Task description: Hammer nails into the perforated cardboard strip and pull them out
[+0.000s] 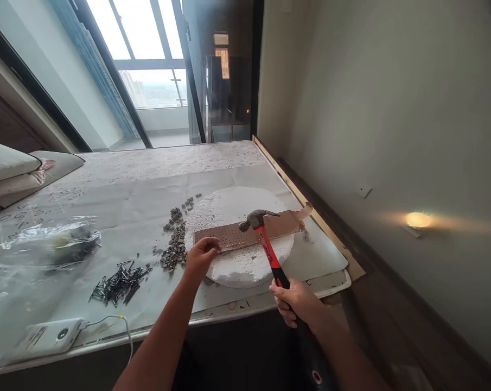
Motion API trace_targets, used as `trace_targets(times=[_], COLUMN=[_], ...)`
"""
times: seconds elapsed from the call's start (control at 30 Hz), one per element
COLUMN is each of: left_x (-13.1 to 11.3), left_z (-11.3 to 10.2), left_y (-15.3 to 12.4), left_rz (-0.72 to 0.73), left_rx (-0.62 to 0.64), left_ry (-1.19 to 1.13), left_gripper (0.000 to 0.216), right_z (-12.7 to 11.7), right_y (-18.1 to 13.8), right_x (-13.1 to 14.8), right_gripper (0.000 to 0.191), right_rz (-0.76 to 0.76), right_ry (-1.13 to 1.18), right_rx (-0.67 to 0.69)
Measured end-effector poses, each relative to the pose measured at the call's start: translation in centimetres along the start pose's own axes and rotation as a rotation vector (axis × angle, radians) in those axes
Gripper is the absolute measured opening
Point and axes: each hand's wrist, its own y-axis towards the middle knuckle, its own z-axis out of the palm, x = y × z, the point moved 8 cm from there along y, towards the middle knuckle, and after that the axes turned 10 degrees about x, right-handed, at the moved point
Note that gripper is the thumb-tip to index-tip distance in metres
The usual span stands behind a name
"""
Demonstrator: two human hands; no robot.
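Observation:
My right hand (296,300) is wrapped round the black grip of a claw hammer (265,239) with a red shaft. Its steel head hovers over a brown perforated board (245,232). The board lies across a white foam disc (237,214) on the paper-covered table (119,190). My left hand (200,256) rests at the board's left end, fingers pinched together on something too small to make out. A heap of dark nails (119,282) lies left of the hand, with a trail of grey bits (174,244) between them.
A crumpled clear plastic bag (45,244) sits at the left. A white power bank with a cable (52,336) lies near the front edge. Cushions (13,168) are stacked at the far left. A wall with a lit lamp (418,220) runs along the right.

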Motion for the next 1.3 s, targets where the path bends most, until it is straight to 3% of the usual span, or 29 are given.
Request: trace_targets(times=[0.2, 0.37, 0.67, 0.87, 1.3], left_x=[-1.1, -0.7, -0.4, -0.5, -0.1], left_z=[4.4, 6.2, 6.9, 7.0, 6.8], left_y=[2.8, 4.6, 5.5, 5.4, 5.4], left_rz=[0.132, 0.155, 0.157, 0.237, 0.265], left_rx=[-0.097, -0.128, -0.122, -0.107, -0.131], left_ry=[0.319, 0.564, 0.673, 0.682, 0.664], left_gripper=[0.033, 0.047, 0.060, 0.064, 0.064], right_z=[-1.4, -2.3, -2.7, -2.7, -2.8], right_y=[-0.4, -1.2, -1.9, -2.2, -2.1], right_x=[-0.7, -0.5, -0.7, -0.9, -1.7], right_gripper=[0.045, 0.041, 0.040, 0.041, 0.044], right_rz=[-0.017, -0.019, 0.018, 0.018, 0.043], right_ry=[0.013, 0.014, -0.012, -0.045, -0.041], right_rx=[-0.061, -0.087, -0.075, -0.073, -0.096])
